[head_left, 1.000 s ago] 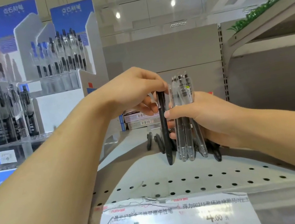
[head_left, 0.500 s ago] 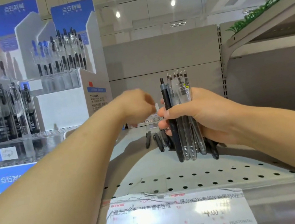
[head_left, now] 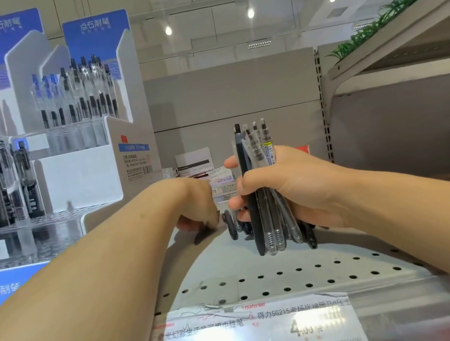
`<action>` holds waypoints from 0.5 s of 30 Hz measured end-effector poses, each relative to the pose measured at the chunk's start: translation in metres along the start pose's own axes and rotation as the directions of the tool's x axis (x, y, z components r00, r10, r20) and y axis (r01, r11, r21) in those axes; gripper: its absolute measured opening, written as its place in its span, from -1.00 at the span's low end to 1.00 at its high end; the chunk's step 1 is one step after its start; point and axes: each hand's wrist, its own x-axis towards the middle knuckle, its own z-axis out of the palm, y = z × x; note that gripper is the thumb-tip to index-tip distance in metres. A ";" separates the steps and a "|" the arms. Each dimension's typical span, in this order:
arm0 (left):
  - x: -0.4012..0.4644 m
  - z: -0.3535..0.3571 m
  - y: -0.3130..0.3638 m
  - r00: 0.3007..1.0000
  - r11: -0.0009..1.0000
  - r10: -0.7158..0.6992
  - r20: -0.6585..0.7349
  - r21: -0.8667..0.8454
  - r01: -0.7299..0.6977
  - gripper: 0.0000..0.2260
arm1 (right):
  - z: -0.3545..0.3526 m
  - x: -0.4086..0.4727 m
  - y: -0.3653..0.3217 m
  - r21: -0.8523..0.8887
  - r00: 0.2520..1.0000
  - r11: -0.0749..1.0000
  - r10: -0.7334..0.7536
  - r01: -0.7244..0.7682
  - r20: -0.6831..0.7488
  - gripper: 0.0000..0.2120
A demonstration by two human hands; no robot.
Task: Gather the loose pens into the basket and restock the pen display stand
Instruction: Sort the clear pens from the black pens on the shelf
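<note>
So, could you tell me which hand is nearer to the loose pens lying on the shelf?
Left. The left hand reaches down right beside the loose pens, fingertips almost on them. The right hand is raised just above them, gripping an upright bundle of pens.

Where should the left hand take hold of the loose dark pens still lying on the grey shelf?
Probably pinch one of the loose dark pens at mid-barrel, coming from above and the left, where the left hand already is. They lie flat on the perforated grey metal shelf, and the right hand, gripping the upright pen bundle, crowds their right side.
</note>
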 end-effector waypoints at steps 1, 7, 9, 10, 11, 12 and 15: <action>0.000 -0.001 -0.001 1.000 1.000 -0.012 0.020 -0.017 0.013 -0.75 | -0.001 0.000 0.000 -0.002 1.000 1.000 0.002 -0.002 0.009 -0.74; -0.009 -0.002 -0.003 0.993 0.982 0.045 0.113 -0.189 -0.023 -0.67 | 0.001 -0.002 0.000 -0.039 0.999 0.999 0.006 -0.004 0.043 -0.94; -0.015 -0.006 -0.002 0.988 0.974 0.078 0.133 -0.222 -0.047 -0.62 | 0.001 -0.002 -0.003 -0.045 1.000 0.999 -0.004 0.006 0.024 -0.96; -0.018 -0.008 -0.001 0.988 0.973 0.091 0.124 -0.223 -0.061 -0.63 | 0.000 -0.003 -0.005 -0.036 1.000 0.999 -0.015 0.016 0.014 -0.95; -0.021 -0.010 0.001 0.990 0.972 0.106 0.098 -0.220 -0.082 -0.66 | -0.002 -0.003 -0.007 -0.019 1.000 0.999 -0.029 0.029 0.002 -0.94; -0.024 -0.011 0.004 0.991 0.970 0.126 0.052 -0.215 -0.112 -0.69 | -0.006 -0.004 -0.010 0.000 0.999 0.999 -0.041 0.041 -0.019 -0.93; -0.034 -0.014 0.021 0.954 0.921 0.267 -0.133 -0.257 -0.294 -0.75 | -0.025 -0.013 -0.018 0.014 0.994 0.998 -0.063 0.065 -0.086 -0.92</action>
